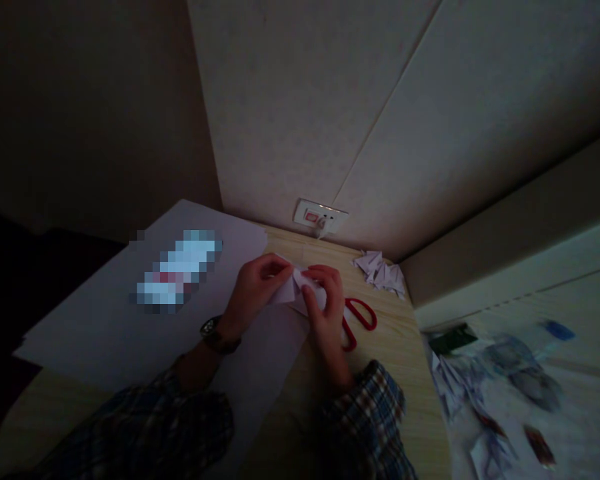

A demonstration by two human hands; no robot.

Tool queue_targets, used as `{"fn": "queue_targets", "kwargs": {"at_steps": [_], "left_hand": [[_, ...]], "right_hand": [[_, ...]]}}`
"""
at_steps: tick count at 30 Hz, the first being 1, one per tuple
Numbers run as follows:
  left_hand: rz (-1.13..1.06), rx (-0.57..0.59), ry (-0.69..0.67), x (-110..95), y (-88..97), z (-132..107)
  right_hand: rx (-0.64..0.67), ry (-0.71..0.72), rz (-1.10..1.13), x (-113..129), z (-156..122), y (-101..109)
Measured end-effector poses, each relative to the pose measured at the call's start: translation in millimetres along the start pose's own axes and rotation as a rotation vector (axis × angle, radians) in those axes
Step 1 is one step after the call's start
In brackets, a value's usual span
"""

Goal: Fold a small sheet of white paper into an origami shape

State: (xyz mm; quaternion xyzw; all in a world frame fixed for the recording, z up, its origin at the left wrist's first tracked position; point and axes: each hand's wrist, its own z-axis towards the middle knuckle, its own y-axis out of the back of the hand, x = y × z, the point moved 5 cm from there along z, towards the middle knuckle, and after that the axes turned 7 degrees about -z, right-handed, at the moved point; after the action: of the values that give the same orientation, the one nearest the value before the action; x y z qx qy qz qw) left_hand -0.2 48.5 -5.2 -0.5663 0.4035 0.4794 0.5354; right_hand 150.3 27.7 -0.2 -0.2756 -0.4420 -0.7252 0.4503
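A small folded piece of white paper (pixel 283 293) is held up between both hands over the table. My left hand (pixel 254 283), with a watch on its wrist, pinches its upper left part. From the other side my right hand (pixel 325 297) grips the paper, thumb in front and fingers curled behind. Red-handled scissors (pixel 363 313) lie on the table just right of my right hand, their blades hidden. Large white paper sheets (pixel 115 293) spread beneath and left of my left hand. Which fold the fingers press, I cannot make out.
A lit phone-like screen (pixel 177 270), blurred out, rests on the sheets. Folded paper pieces (pixel 380 272) are piled at the table's back right. A socket with a plug (pixel 321 217) sits on the wall behind. Right of the wooden table (pixel 395 347), a lower surface holds assorted items.
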Motion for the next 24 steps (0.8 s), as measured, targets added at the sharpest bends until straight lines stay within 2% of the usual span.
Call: {"fn": "queue_targets", "kwargs": {"at_steps": [4,9,13,20,24], "left_hand": [[0.017,-0.012,-0.022,-2,-1.4,-2],[-0.048,-0.011,0.016,-4,-2.7,-1],[-0.049,0.044,0.060,-2,-1.9,1],[0.008,0.143,0.107,4,-3.0,3],[0.048,0.173,0.114,2,-4.9,2]], "right_hand": [[0.004,-0.211,0.122,-19,0,-7],[0.108,-0.387,0.308,-34,-3,-17],[0.062,-0.360,0.326,-35,-3,-15],[0.054,-0.312,0.291,-32,-2,-12],[-0.015,-0.343,0.335,-30,-2,-9]]}}
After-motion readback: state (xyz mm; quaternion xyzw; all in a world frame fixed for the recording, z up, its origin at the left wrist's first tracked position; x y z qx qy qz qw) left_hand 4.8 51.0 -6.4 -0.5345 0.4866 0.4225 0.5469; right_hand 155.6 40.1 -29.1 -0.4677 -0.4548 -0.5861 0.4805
